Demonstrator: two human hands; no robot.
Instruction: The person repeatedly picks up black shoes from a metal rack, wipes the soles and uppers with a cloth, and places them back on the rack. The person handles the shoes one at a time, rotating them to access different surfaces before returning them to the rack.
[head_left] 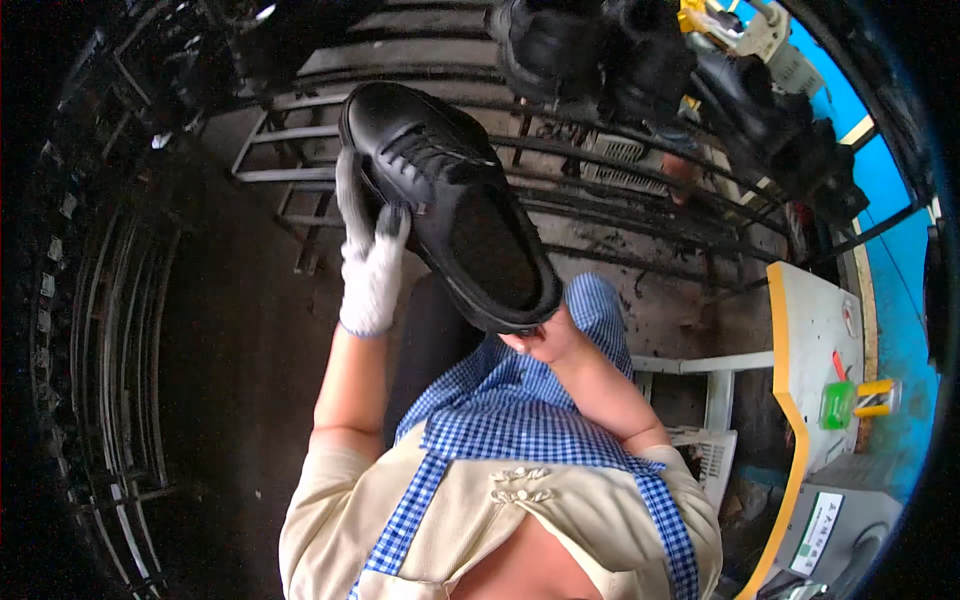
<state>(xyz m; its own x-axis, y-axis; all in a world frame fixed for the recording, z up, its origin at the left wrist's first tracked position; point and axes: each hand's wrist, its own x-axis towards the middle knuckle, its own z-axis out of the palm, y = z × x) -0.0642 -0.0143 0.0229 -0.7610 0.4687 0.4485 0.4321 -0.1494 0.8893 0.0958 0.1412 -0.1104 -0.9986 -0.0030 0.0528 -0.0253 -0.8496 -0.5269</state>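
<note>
A gloved left hand holds a black shoe near its toe, bare right hand its heel: likely inspection; turning needs both steady.

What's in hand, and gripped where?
One black lace-up shoe, in both hands: the gloved left hand on its side near the forefoot, the bare right hand at the heel end, fingers partly hidden beneath.

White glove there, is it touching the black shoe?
Touching. The head view shows the white glove against the side of the black shoe, its fingers meeting the edge with no gap.
</note>
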